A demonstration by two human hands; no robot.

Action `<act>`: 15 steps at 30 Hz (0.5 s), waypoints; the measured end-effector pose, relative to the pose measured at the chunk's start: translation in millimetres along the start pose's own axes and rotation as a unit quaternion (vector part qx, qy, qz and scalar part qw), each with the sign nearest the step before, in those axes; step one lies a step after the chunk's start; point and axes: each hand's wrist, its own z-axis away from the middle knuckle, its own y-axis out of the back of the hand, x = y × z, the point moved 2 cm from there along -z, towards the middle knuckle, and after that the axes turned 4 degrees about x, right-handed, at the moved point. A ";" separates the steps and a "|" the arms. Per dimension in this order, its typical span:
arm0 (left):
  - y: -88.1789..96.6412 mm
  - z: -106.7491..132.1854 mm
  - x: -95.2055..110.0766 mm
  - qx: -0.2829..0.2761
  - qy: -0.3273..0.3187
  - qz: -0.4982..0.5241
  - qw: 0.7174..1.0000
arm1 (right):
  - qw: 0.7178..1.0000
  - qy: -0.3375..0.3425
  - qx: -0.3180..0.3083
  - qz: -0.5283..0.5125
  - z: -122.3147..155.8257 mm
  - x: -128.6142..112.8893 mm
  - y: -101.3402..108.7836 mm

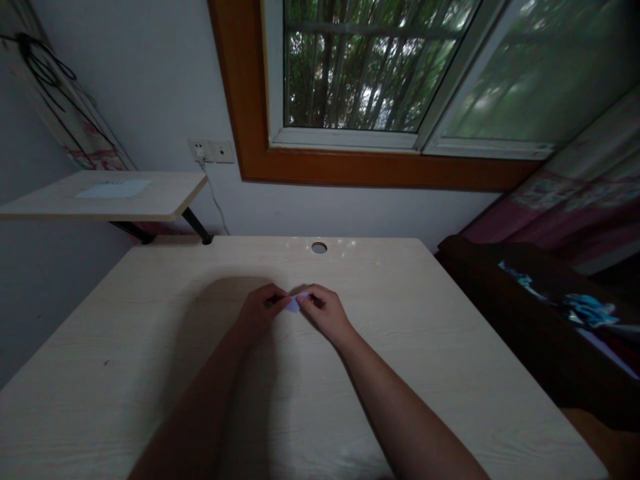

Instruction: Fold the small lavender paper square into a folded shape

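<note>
A small piece of light purple paper (pixel 292 306), seemingly folded, is held between both hands over the middle of the desk. My left hand (pixel 261 308) pinches its left side, fingers closed. On the other side, my right hand (pixel 324 308) is closed on the paper's right part, thumb and fingertips together. Fingers cover much of the paper, so its full shape is hidden. Beneath the hands lies the pale wood-grain desk (pixel 400 353), with a shadow falling to the left.
A raised shelf (pixel 170 193) with a white sheet (pixel 114 189) stands at the back left. The desk's far edge has a round cable hole (pixel 319 247). A wall socket (pixel 211 151) and a window are behind. Dark furniture (pixel 500 300) with cloth on it stands at the right.
</note>
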 end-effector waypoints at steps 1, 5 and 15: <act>0.1 0.0 1.5 -0.004 -0.003 -0.003 1.000 | 1.000 0.004 0.001 0.001 0.0 -0.4 -0.1; -0.7 0.1 4.9 -0.032 -0.019 -0.024 0.999 | 1.000 0.029 -0.001 0.007 -0.1 -2.3 -1.0; -0.5 0.1 1.7 -0.026 -0.030 -0.040 0.998 | 0.996 0.074 -0.018 0.049 -0.4 -7.5 -4.5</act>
